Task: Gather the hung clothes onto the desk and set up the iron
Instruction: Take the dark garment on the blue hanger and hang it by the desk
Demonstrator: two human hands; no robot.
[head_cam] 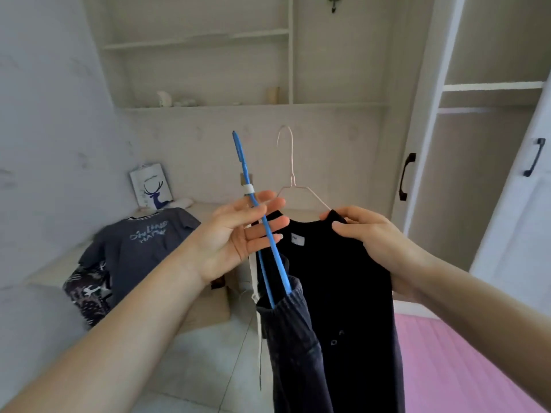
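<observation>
Seen from a head camera looking forward and down, two bare forearms reach into the middle of a pale room. The left hand is palm up with its fingers spread loosely, and a blue hanger runs diagonally across them, pinned under the thumb; its hook points up and far, with a white band wrapped around the neck. A dark grey garment, possibly trousers though the fabric is too bunched to be sure, hangs from the lower end of that hanger toward the floor. Just to the right, the right hand pinches the shoulder of a black garment between thumb and fingers, gripping it where it sits on a thin pale wire hanger, whose hook stands upright above the two hands. A small white label shows inside the black garment's neckline, and it hangs straight down, touching the grey one. On the far left, a grey T-shirt with light lettering lies spread over a low cream surface, partly covering a dark patterned cloth that droops off the near edge. Behind it, a white paper bag printed with a blue deer leans against the wall. Built-in white shelves fill the far wall, and an open wardrobe with black handles stands on the right. A pink surface lies at near right.
</observation>
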